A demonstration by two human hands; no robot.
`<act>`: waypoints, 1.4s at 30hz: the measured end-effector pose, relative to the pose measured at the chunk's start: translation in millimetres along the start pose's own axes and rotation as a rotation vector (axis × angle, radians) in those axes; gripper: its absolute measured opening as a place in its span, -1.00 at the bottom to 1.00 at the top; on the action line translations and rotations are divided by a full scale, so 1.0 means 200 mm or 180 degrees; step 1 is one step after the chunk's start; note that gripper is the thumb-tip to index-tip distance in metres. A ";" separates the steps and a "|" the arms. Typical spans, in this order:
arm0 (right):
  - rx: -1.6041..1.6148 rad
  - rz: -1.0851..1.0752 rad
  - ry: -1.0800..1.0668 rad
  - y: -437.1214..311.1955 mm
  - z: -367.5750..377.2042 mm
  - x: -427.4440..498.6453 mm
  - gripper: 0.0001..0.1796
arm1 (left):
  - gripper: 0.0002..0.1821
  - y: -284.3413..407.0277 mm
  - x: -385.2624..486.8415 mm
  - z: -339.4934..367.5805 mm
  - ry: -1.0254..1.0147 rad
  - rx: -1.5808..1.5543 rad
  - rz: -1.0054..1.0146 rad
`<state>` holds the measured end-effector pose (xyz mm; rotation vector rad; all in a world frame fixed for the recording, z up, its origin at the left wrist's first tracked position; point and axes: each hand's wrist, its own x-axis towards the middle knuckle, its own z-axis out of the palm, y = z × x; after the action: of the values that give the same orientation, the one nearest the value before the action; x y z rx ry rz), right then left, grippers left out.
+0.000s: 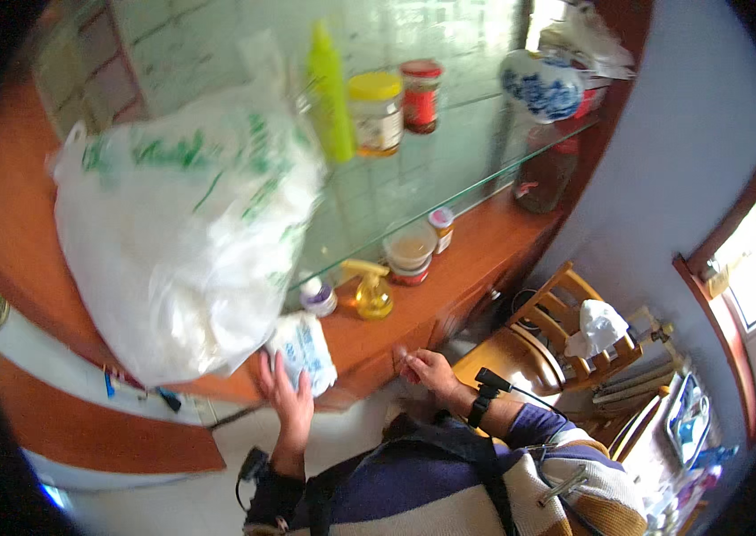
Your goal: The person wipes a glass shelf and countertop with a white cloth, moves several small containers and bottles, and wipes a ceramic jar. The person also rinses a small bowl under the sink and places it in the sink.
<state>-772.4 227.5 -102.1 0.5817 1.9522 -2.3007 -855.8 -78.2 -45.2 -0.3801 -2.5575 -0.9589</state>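
My left hand (289,396) has its fingers apart at the shelf's front edge. Its fingertips lie against a white soft packet with blue print (304,354), just under a large white plastic bag with green print (183,248). Over the front of the brown wooden cabinet (378,358) is my right hand (433,372), fingers bent and blurred. Whether those fingers hold anything cannot be made out. Close to the packet stand a small white-and-purple bottle (318,297) and a yellow spray bottle (374,295).
Above, a glass shelf (465,184) carries a green squeeze bottle (331,100), a yellow-lidded jar (376,114), a red-lidded jar (421,97) and a blue-and-white porcelain jar (542,86). Stacked tubs (410,251) sit below. A wooden chair (545,335) stands to the right.
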 end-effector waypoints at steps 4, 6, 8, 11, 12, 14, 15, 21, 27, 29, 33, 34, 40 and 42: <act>0.0095 -0.0462 0.0137 -0.35 -0.19 0.02 -0.67 | -0.33 0.18 -0.05 -0.11 0.0131 -0.0204 0.0401; -0.0118 -0.0905 0.0454 -0.56 -0.32 0.03 -0.68 | -0.38 0.25 -0.07 -0.12 0.0143 -0.0443 0.0525; 0.0178 -0.1247 0.0527 -0.76 -0.46 0.03 -0.70 | -0.41 0.32 -0.09 -0.13 0.0094 -0.0224 0.0509; 0.0222 -0.1819 0.0820 -0.99 -0.69 0.01 -0.71 | -0.40 0.43 -0.08 -0.13 0.0180 -0.0146 0.0449; 0.0320 -0.1804 0.1004 -1.04 -0.76 0.00 -0.72 | -0.39 0.47 -0.08 -0.12 0.0270 -0.0174 0.0473; 0.0146 -0.1955 0.1220 -1.12 -0.90 -0.01 -0.74 | -0.37 0.55 -0.06 -0.10 0.0311 -0.0228 0.0464; 0.0284 -0.1930 0.1380 -1.15 -0.94 0.00 -0.75 | -0.36 0.58 -0.06 -0.11 0.0370 -0.0233 0.0426; 0.0744 -0.1481 0.1506 -1.12 -1.08 0.04 -0.75 | -0.20 0.76 -0.01 -0.14 0.0628 0.0166 0.0773; 0.0491 -0.2307 0.1327 -1.29 -1.03 0.06 -0.74 | -0.22 0.96 0.17 -0.27 0.0934 0.0661 0.1558; 0.0335 -0.2728 0.1241 -1.45 -0.99 0.05 -0.76 | -0.25 1.05 0.29 -0.31 0.1166 0.0767 0.1970; 0.0026 -0.3387 0.0718 -1.77 -0.87 0.02 -0.77 | -0.34 1.26 0.55 -0.36 0.1457 0.0983 0.2499; 0.0019 -0.3439 0.0625 -1.84 -0.82 0.02 -0.77 | -0.36 1.31 0.61 -0.37 0.1495 0.1038 0.2602; 0.0141 -0.3614 0.0313 -2.02 -0.70 0.13 -0.76 | -0.44 1.54 0.85 -0.38 0.1335 0.1098 0.2633; 0.0189 -0.3510 0.0314 -2.05 -0.71 0.18 -0.75 | -0.43 1.56 0.89 -0.38 0.1244 0.1079 0.2485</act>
<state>-891.9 448.9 253.8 -0.5848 2.6727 -2.8619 -878.0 119.0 262.8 -0.8926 -1.8958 -0.2658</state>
